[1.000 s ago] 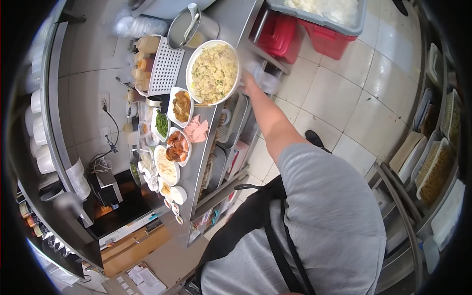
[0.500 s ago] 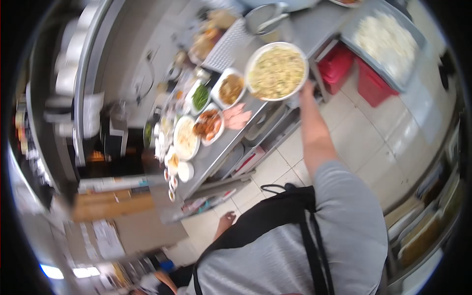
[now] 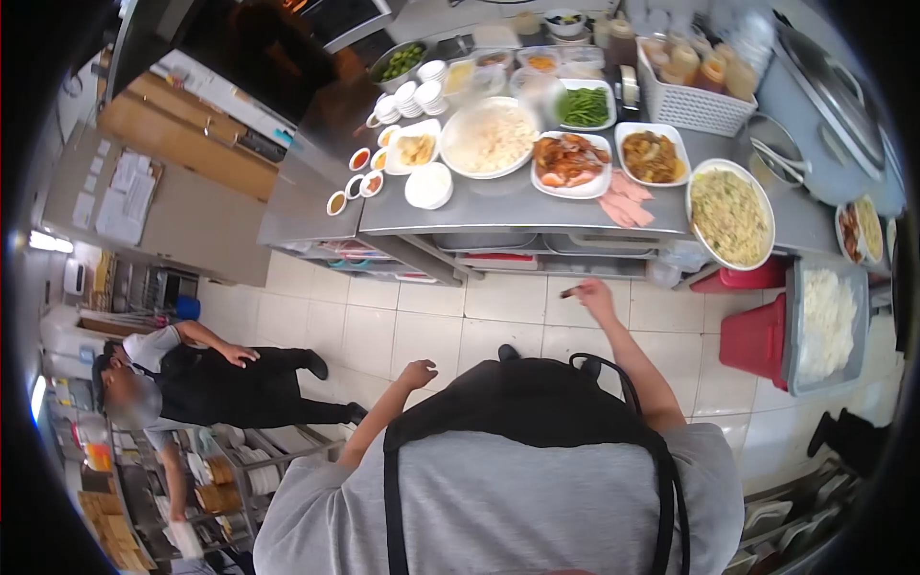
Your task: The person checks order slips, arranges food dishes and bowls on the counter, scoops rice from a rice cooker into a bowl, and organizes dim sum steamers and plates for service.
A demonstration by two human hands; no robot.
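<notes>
The right hand (image 3: 598, 301) pinches a small, dark, narrow piece (image 3: 569, 292) at its fingertips; the left hand (image 3: 418, 374) is half-open, fingers loosely bent. Beyond both runs a smooth steel counter (image 3: 494, 213). Past the right hand lie limp pink slices (image 3: 627, 199); ahead and rightward, a rounded white bowl (image 3: 690, 213) holds grainy yellow fried rice (image 3: 730, 213). Well right of that hand, a gray plastic tub (image 3: 832, 380) adjoins a red bin (image 3: 752, 342).

- My shirt (image 3: 527, 498) is soft-looking, matt cloth.
- My apron (image 3: 513, 401) is cloth too, flat and dull.
- The counter (image 3: 503, 204) in front of me is smooth, shiny metal.
- The floor tiles (image 3: 503, 318) I stand on look smooth and glossy.
- The basket (image 3: 700, 108) looks like plastic.
- The red bin (image 3: 752, 342) is smooth plastic.
</notes>
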